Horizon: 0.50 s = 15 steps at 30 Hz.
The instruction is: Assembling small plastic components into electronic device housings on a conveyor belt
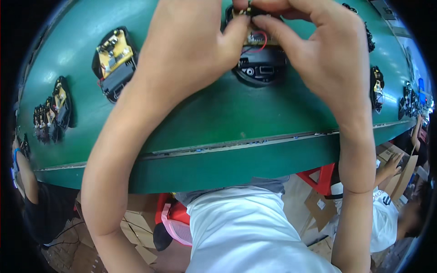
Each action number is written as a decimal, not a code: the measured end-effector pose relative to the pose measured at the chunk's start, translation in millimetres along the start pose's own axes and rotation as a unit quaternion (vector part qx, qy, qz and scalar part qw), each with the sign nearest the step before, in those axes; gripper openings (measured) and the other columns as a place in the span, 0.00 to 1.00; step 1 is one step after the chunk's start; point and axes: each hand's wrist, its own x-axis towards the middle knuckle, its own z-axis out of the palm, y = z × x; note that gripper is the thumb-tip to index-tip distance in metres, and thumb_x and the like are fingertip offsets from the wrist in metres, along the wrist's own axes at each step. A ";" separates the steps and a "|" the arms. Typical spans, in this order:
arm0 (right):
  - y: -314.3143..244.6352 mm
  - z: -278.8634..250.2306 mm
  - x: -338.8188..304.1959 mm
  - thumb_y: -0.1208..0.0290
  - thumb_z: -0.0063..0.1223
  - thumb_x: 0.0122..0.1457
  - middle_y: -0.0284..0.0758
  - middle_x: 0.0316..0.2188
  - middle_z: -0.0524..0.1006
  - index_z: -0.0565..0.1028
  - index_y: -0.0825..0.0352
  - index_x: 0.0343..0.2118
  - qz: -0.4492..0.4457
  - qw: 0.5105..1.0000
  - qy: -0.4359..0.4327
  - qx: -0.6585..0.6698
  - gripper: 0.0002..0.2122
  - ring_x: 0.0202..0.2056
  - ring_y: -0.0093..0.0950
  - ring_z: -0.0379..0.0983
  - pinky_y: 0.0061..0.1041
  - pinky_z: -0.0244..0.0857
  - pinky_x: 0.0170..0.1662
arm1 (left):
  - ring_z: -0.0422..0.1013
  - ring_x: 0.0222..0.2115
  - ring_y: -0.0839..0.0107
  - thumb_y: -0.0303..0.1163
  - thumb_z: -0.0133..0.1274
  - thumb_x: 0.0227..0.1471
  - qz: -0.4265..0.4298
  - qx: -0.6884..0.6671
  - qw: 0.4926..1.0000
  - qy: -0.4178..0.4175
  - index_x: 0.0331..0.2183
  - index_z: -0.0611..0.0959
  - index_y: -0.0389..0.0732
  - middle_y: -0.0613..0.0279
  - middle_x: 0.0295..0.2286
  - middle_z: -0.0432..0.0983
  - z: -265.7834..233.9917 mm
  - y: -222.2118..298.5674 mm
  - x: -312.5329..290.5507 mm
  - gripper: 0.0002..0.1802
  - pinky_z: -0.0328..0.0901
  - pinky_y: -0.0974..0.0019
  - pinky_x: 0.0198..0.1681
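Green workbench (227, 113) spreads beneath both hands. Between them lies a black plastic housing (260, 73) with a tan circuit board (250, 40) and a red wire (266, 41). The left hand (195, 38) has its thumb at the board's far end; the right hand (330, 52) curls thumb and forefinger there. Whether either grasps anything, I cannot tell. Another open housing (116, 54) lies left of the left hand.

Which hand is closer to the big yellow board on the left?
Left. The left hand is to the right of the yellow board; the right hand is farther right, beyond the left hand.
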 end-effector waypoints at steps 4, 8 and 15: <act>0.7 -4.6 3.0 0.80 0.64 0.47 0.42 0.25 0.79 0.79 0.70 0.30 -0.068 0.995 -0.018 -0.074 0.07 0.27 0.44 0.77 0.33 0.69 0.30 | 0.60 0.23 0.73 0.17 0.57 0.45 -0.097 0.021 0.994 -0.046 0.44 0.73 0.36 0.61 0.29 0.73 -10.6 38.5 7.0 0.21 0.58 0.70 0.28; 21.6 -0.6 3.8 0.80 0.64 0.46 0.41 0.24 0.79 0.79 0.69 0.30 -0.168 0.985 0.023 -0.024 0.07 0.27 0.44 0.76 0.34 0.69 0.31 | 0.59 0.23 0.78 0.15 0.57 0.45 -0.113 0.007 0.992 -0.052 0.44 0.73 0.36 0.64 0.29 0.72 -6.2 40.1 6.8 0.21 0.57 0.73 0.28; 40.3 6.1 1.3 0.80 0.65 0.47 0.42 0.27 0.81 0.81 0.72 0.30 -0.135 0.985 0.026 0.105 0.06 0.28 0.41 0.78 0.28 0.71 0.33 | 0.64 0.27 0.83 0.14 0.57 0.47 -0.059 0.003 0.998 0.022 0.44 0.74 0.37 0.66 0.32 0.73 11.8 11.5 -10.6 0.21 0.59 0.78 0.31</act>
